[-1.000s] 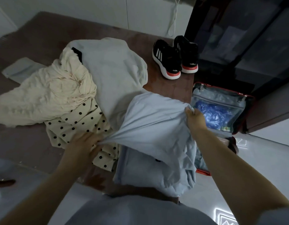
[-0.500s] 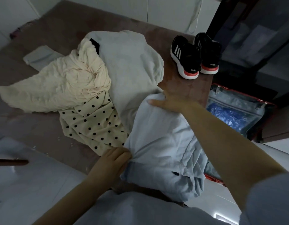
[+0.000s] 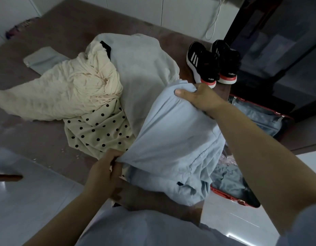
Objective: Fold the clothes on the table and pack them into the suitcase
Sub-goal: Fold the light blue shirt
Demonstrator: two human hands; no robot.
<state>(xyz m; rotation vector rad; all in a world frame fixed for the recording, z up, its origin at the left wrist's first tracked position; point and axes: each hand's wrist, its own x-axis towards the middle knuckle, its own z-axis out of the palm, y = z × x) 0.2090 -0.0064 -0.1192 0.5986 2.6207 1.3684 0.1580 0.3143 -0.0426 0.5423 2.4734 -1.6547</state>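
**Spreading a light-blue garment for folding, both hands on its edges**

The light-blue garment lies at the near right corner of the table, at about 5 o'clock in the view. Its lower part hangs over the table edge toward the person.

- The left hand, at 7 o'clock, has its fingers curled round a bunched corner of the cloth, pinching it tight.
- The right hand, at 2 o'clock, grips the far edge in a gather, with the thumb laid on top and the fingers tucked beneath.

The cloth runs taut in a diagonal between the two holds. This probably serves to draw out creases and find the garment's outline before a fold is made.

The unfolded pile lies beyond, from 9 to 12 o'clock:

- a crumpled cream garment;
- a polka-dot garment partly under it;
- a pale grey garment spread behind both and touching the blue one.

Keeping the work at the near edge leaves this pile undisturbed — and puts the blue piece just beside its destination. The suitcase lies open on the floor at 3 to 4 o'clock, against the table's right side. Some cloth is already visible in its near half.

A pair of black shoes stands on the table at 1 o'clock, near the right hand but apart from it. By this evidence the folding is at an early stage — most garments are not yet folded.
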